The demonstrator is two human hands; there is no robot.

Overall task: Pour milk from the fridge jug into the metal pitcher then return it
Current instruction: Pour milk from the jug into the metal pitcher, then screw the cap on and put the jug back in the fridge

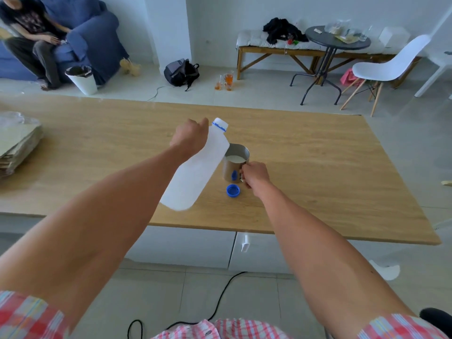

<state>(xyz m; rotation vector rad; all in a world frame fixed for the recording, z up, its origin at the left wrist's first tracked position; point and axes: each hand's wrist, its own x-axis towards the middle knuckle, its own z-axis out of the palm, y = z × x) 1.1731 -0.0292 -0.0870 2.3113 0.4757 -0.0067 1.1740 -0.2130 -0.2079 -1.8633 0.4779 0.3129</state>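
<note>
Evidently pouring is about done: left hand [189, 137] grips the jug [195, 167] tilted above the table, right hand [254, 173] holds the pitcher [234, 165] handle, milk inside. Next: recap with the cap [232, 191] beside the pitcher, and return the jug.

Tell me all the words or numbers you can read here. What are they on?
None can be read.
milk jug: plain white, no label showing.
metal pitcher: a blue spot on its side that seems to be a reflection, no letters.
blue cap: no readable marking.
Items on the far round table: too small and blurred to read.
</note>
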